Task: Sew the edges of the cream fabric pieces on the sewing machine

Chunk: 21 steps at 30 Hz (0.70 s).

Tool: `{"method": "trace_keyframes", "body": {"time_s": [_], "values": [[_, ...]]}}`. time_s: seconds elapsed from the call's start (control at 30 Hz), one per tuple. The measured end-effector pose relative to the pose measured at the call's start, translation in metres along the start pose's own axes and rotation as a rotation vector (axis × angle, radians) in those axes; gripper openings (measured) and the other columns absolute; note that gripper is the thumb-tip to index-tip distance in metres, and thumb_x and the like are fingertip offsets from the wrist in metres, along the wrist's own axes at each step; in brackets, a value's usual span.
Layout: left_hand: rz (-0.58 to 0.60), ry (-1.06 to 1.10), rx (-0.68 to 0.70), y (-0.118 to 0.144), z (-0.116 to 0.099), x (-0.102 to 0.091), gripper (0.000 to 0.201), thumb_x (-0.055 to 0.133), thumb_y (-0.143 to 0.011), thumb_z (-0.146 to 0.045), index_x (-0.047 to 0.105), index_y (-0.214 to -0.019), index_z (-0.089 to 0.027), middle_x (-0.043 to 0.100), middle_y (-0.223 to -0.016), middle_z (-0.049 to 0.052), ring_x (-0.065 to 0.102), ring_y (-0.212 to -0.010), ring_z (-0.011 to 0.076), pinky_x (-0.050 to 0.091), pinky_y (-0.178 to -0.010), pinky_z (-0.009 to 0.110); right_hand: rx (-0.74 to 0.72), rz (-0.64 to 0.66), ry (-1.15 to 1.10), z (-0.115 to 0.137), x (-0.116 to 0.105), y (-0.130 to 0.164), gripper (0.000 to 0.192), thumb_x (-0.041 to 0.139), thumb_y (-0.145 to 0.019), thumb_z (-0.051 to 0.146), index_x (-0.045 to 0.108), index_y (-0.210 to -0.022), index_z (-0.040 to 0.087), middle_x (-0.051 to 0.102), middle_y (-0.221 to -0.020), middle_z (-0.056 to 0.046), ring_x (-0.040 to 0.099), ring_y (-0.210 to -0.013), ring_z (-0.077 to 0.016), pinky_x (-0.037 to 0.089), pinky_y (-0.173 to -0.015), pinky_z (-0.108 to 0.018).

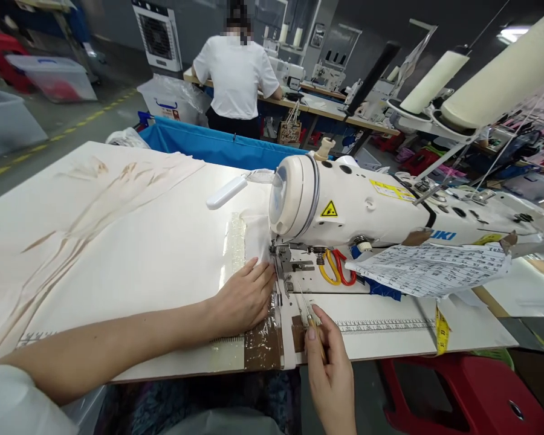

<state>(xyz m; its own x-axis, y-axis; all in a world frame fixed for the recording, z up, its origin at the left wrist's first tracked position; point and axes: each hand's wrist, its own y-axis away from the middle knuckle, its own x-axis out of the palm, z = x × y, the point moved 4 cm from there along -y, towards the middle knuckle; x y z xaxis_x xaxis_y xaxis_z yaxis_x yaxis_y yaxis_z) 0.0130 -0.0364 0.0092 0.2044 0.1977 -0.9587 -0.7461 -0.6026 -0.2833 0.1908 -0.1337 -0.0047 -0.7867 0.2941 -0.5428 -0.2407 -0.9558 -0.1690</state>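
My left hand (245,296) lies flat, fingers apart, on cream fabric (131,241) just left of the presser foot (281,261) of a white sewing machine (367,208). A thin metal awl (309,314) with a wooden handle is pinched in my right hand (329,368). Its tip points up toward the needle plate. That hand hovers at the table's front edge, right of the fabric strip.
Red and yellow scissors (338,269) and a printed paper sheet (430,269) lie under the machine arm. A yellow tape measure (441,329) hangs off the table edge. A red stool (462,396) stands lower right. A person in white (236,72) works at a far bench behind a blue bin (217,145).
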Motion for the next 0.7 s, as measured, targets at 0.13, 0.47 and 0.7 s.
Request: {"method": "trace_keyframes", "body": {"time_s": [0.13, 0.47, 0.7], "values": [[-0.007, 0.010, 0.002, -0.002, 0.004, 0.002, 0.045, 0.044, -0.097, -0.029, 0.056, -0.131, -0.001, 0.056, -0.138, 0.022, 0.049, -0.130, 0.0310, 0.032, -0.115, 0.048, -0.065, -0.015, 0.001, 0.001, 0.003, -0.004, 0.034, 0.051, -0.101, 0.039, 0.065, -0.126, 0.019, 0.071, -0.122, -0.014, 0.072, -0.105, -0.0231, 0.061, -0.078, -0.026], [0.024, 0.077, -0.072, -0.013, 0.019, 0.002, 0.041, 0.045, -0.094, -0.022, 0.057, -0.126, -0.001, 0.059, -0.128, 0.020, 0.054, -0.117, 0.0293, 0.045, -0.104, 0.042, -0.595, 0.071, 0.169, 0.045, 0.037, -0.024, 0.020, 0.043, -0.102, 0.013, 0.059, -0.112, 0.018, 0.064, -0.085, -0.005, 0.066, -0.074, -0.0156, 0.053, -0.064, -0.024], [0.061, 0.123, -0.060, -0.016, 0.024, 0.003, 0.037, 0.043, -0.093, -0.017, 0.060, -0.122, 0.000, 0.061, -0.124, 0.020, 0.055, -0.115, 0.0289, 0.047, -0.101, 0.041, -0.609, 0.031, 0.398, 0.054, 0.056, -0.036, 0.027, 0.039, -0.103, 0.015, 0.065, -0.109, 0.013, 0.068, -0.085, -0.007, 0.066, -0.069, -0.0180, 0.046, -0.059, -0.026]]}}
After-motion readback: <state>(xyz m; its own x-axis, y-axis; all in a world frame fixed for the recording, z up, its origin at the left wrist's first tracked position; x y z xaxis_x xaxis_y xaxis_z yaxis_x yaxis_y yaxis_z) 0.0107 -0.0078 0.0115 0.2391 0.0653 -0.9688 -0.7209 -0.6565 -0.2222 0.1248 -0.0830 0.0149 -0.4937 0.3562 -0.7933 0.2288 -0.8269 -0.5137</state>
